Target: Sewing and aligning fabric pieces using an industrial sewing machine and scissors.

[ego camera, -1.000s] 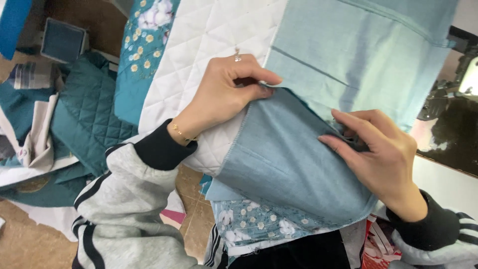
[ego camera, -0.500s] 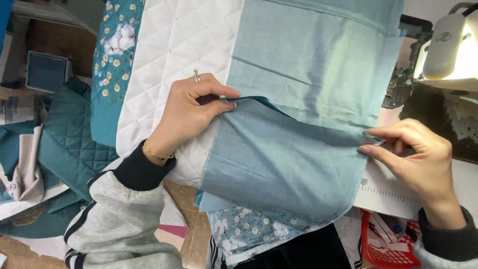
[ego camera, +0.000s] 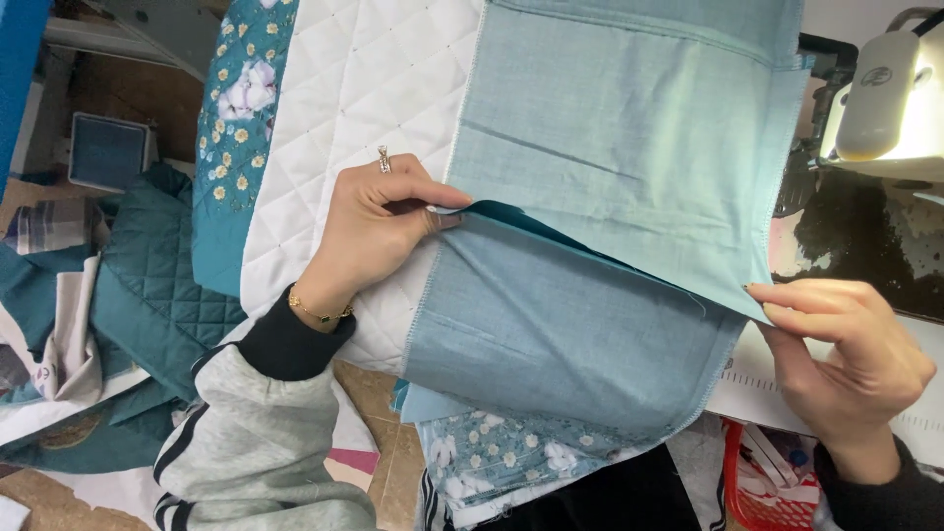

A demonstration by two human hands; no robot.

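The light blue woven fabric panel is spread over the white quilted fabric right in the middle, with the left hand pinching its folded edge shut and the right hand clamped on the far corner by the white sewing machine. Off to the left there's a heap of teal quilted fabric and a flat dark blue square box; a red plastic basket sits bottom right.

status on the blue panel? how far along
Done: blue panel lies over the white quilted piece, its right edge overlocked. In hand: left hand pinches the fold at the left edge, right hand the right corner. Left: the fold shows no stitching; sewing machine sits unused at right.
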